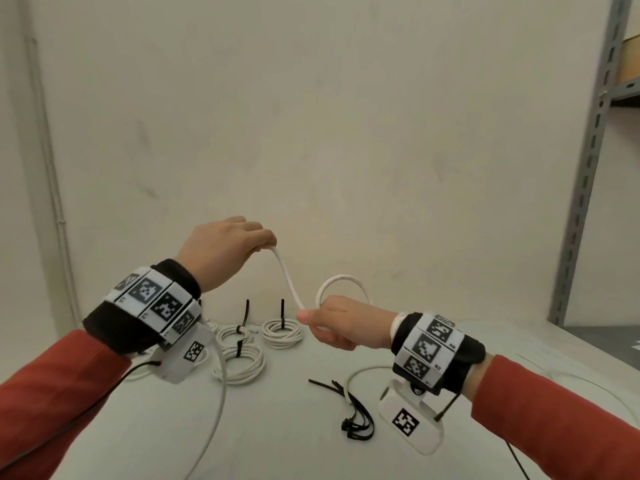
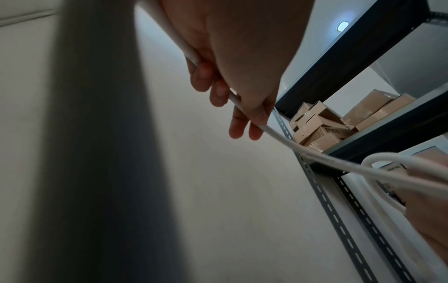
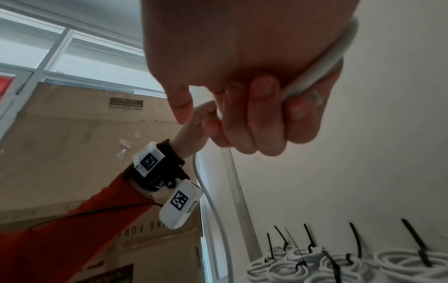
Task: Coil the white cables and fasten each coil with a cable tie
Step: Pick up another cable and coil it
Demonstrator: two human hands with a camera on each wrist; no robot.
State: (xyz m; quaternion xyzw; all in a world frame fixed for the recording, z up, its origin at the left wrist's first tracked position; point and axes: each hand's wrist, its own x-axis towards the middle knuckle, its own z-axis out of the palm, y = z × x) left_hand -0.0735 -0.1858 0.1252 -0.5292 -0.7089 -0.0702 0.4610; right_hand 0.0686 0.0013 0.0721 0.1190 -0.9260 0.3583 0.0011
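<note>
Above the table [image 1: 346, 455], the right hand [image 1: 341, 323] grips a started coil [image 1: 343, 285] while the left hand [image 1: 225, 251] pinches the white cable [image 1: 289, 284]; it looks light, springy, best pinched near the loop.

A plain off-white wall [image 1: 311, 133] stands behind a pale table [image 1: 284, 427]. A slim conduit [image 1: 48, 161] runs up the wall at left. At right stands a grey slotted metal shelving rack [image 1: 588, 168] holding cardboard boxes [image 2: 322, 124]. A round ceiling light [image 2: 342, 26] is lit. A window [image 3: 72, 47] sits above a large cardboard carton [image 3: 84, 134].
</note>
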